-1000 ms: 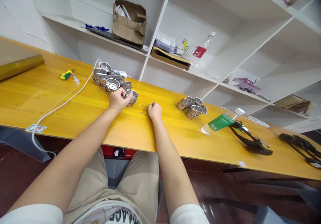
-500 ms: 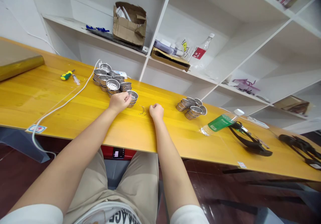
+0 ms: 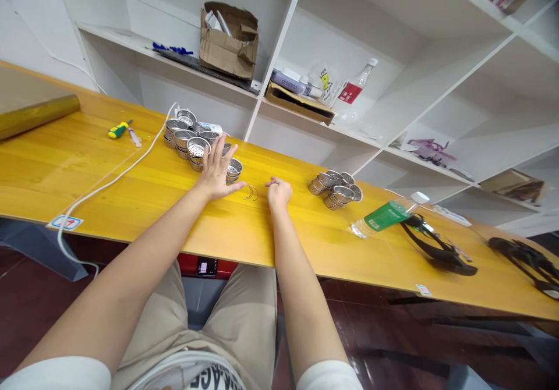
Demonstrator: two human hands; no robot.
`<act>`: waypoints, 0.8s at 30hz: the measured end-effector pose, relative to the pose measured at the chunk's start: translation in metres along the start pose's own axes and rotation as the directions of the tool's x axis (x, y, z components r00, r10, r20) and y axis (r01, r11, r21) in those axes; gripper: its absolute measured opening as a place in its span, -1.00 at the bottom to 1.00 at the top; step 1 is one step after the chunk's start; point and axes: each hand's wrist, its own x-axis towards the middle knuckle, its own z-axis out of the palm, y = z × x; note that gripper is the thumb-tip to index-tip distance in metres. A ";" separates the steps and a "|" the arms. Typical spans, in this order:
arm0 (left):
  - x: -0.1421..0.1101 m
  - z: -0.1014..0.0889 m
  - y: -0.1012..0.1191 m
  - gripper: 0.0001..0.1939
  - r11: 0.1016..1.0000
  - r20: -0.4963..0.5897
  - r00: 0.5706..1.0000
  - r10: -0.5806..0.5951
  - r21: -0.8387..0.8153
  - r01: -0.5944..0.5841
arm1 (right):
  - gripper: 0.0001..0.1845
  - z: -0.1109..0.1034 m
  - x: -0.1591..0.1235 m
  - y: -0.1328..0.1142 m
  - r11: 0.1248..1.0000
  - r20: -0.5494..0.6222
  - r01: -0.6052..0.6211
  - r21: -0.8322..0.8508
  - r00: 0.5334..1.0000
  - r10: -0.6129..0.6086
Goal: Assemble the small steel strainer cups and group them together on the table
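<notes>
My left hand [image 3: 216, 172] is open, its fingers spread in front of a group of perforated metal cups [image 3: 198, 146]. These cups stand in short stacks, and the fingers hide part of them. Just right of that palm is a single stack of perforated cups [image 3: 234, 169]. Several thin curved wires [image 3: 250, 192] lie on the yellow table between my hands. My right hand [image 3: 278, 193] is closed near the wires, fingertips pointing left; anything inside it is hidden. Further right, a second group of perforated metal cups [image 3: 336, 189] stands apart from both hands.
A bottle with a green label [image 3: 386, 215] lies tilted at the right, beside a black headset strap [image 3: 437, 250]. A green-yellow screwdriver [image 3: 119, 130] and a white cable [image 3: 109, 189] are on the left. White shelves [image 3: 279, 41] rise behind the yellow table [image 3: 144, 209].
My left hand has gone from closed fingers by the single cup stack to open and spread. My right hand has turned slightly and stays closed. The view has shifted a little.
</notes>
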 end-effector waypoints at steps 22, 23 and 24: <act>0.001 0.009 -0.006 -0.57 0.994 -0.037 0.999 0.011 0.112 -0.007 | -0.78 0.010 -0.009 -0.002 0.936 0.244 0.147 -0.321 0.967 -0.068; 0.001 0.010 -0.007 -0.56 0.994 -0.010 1.000 0.012 0.113 -0.011 | -0.78 0.009 -0.009 -0.003 0.936 0.252 0.149 -0.319 0.965 -0.067; 0.001 0.011 -0.009 -0.56 0.993 0.013 1.000 0.015 0.114 -0.016 | -0.78 0.008 -0.010 -0.004 0.935 0.260 0.150 -0.321 0.963 -0.065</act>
